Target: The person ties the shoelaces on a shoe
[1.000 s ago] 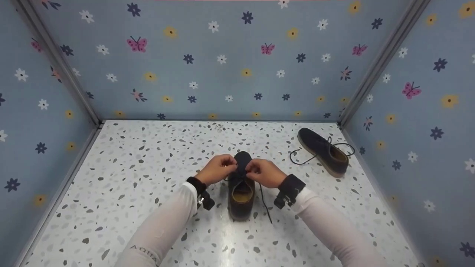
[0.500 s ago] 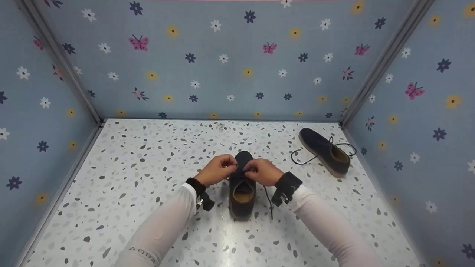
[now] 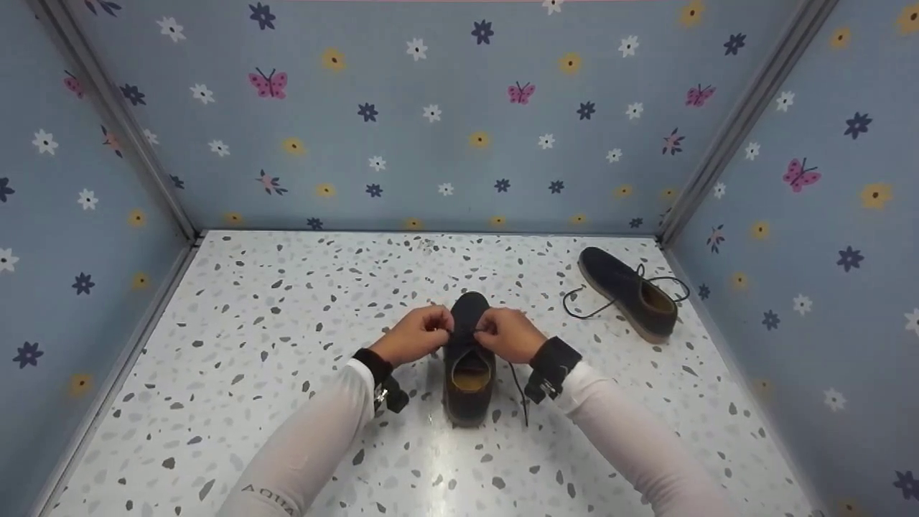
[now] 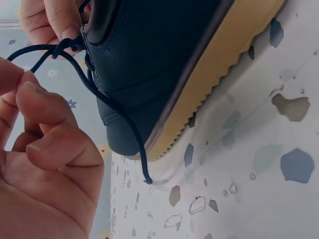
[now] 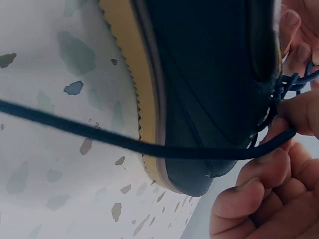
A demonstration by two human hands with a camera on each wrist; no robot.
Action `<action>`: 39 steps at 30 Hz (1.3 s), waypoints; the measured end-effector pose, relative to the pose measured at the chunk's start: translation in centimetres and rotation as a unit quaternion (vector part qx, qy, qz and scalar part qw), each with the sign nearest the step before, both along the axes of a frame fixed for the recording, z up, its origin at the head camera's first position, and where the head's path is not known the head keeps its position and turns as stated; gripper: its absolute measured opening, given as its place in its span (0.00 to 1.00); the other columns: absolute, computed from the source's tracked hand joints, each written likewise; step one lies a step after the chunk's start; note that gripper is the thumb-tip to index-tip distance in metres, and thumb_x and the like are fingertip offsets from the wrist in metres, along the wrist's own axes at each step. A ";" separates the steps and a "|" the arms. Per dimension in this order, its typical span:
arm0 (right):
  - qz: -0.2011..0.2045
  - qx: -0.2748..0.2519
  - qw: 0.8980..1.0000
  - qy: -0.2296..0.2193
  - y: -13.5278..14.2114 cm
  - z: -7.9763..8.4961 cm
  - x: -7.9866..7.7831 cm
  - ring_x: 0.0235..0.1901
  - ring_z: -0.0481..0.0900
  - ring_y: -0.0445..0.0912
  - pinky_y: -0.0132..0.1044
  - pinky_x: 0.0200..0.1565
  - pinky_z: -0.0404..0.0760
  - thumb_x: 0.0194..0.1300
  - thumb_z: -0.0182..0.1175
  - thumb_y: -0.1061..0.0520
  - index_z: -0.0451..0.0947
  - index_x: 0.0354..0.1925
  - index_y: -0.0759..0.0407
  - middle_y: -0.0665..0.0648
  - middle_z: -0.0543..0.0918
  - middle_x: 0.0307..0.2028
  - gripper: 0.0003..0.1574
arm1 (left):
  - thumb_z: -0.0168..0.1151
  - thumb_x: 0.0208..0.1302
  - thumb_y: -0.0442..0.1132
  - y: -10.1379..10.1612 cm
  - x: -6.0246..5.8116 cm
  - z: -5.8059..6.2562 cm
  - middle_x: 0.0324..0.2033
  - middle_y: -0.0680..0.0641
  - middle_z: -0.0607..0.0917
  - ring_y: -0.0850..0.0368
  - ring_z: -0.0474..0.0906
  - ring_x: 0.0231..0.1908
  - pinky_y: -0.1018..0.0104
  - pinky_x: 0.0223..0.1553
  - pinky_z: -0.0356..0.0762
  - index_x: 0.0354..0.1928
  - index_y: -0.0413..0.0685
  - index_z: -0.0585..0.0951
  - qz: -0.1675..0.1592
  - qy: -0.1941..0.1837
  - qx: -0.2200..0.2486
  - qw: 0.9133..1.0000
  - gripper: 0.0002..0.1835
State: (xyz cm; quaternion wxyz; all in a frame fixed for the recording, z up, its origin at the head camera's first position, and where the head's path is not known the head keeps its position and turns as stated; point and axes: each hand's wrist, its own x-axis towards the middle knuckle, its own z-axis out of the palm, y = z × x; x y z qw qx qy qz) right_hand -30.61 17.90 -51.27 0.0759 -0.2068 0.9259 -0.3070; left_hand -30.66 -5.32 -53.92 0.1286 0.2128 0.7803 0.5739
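Observation:
A dark lace-up shoe [image 3: 465,346] stands upright on the speckled surface, its toe pointing away from me. My left hand [image 3: 415,334] is on its left side, my right hand [image 3: 511,336] on its right, both over the lacing. Thumb and forefinger of the left hand pinch a dark shoelace [image 4: 30,48] drawn out from a knot [image 4: 62,47] at the top of the eyelets. One free lace end dangles along the shoe's side in the left wrist view. In the right wrist view, the right-hand fingers pinch lace beside the knot, and a length of lace [image 5: 124,144] trails away from them.
A second dark shoe [image 3: 624,294] lies at the back right, its laces loose and spread. Flowered blue panels [image 3: 431,143] enclose the white speckled surface [image 3: 287,402] at the back and both sides. Each wrist wears a black strap with a small camera.
My left hand has come slightly toward me and to the left, drawing on the lace. The right hand has shifted only a little. Both shoes stay where they were.

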 end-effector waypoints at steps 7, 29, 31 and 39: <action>-0.015 0.014 0.999 0.029 -0.3 -0.2 0.4 0.28 0.78 0.40 0.34 0.33 0.80 0.69 0.66 0.57 0.82 0.35 0.59 0.55 0.87 0.30 0.06 | 0.55 0.61 0.30 -0.2 0.4 -0.2 0.27 0.55 0.77 0.61 0.72 0.25 0.70 0.25 0.69 0.40 0.40 0.80 -0.030 -0.033 -0.020 0.999 0.08; -0.023 0.097 0.983 0.153 -1.0 -1.3 1.0 0.28 0.74 0.46 0.40 0.32 0.75 0.72 0.62 0.52 0.74 0.28 0.54 0.51 0.76 0.24 0.15 | 0.57 0.59 0.29 -0.1 1.1 -0.5 0.27 0.56 0.79 0.63 0.74 0.25 0.70 0.27 0.72 0.39 0.38 0.81 -0.107 -0.026 -0.049 0.993 0.07; -0.021 0.102 0.979 0.176 -1.1 -1.7 1.0 0.27 0.75 0.47 0.41 0.31 0.75 0.73 0.62 0.52 0.73 0.27 0.54 0.51 0.76 0.24 0.16 | 0.58 0.58 0.28 0.0 1.2 -0.6 0.28 0.56 0.80 0.63 0.74 0.25 0.70 0.27 0.72 0.38 0.38 0.81 -0.106 -0.035 -0.046 0.993 0.07; -0.022 0.097 0.964 0.248 -1.2 -2.7 1.1 0.25 0.78 0.49 0.44 0.30 0.78 0.72 0.64 0.51 0.72 0.23 0.54 0.53 0.77 0.22 0.20 | 0.60 0.57 0.29 0.1 1.5 -0.6 0.29 0.57 0.82 0.63 0.74 0.26 0.71 0.27 0.72 0.37 0.38 0.81 -0.104 -0.035 -0.037 0.993 0.06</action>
